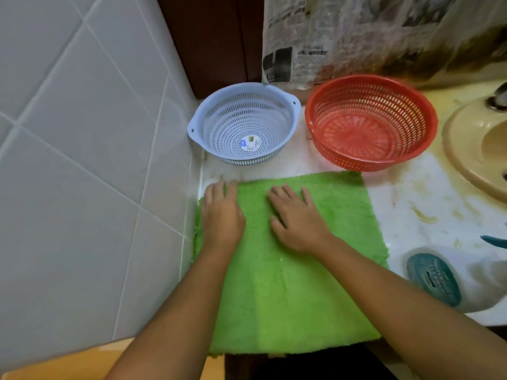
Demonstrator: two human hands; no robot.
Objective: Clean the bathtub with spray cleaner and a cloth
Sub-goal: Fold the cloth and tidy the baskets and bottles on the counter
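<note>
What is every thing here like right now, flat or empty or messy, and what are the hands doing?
White countertop: stained yellowish-brown.
Fluffy green cloth: spread flat on the countertop, near edge hanging over the front.
Left hand: fingers straight, resting flat on the cloth's far left corner.
Right hand: open, flat on the cloth.
Pale blue plastic colander: upright, empty.
Red plastic basket: upright, empty.
</note>
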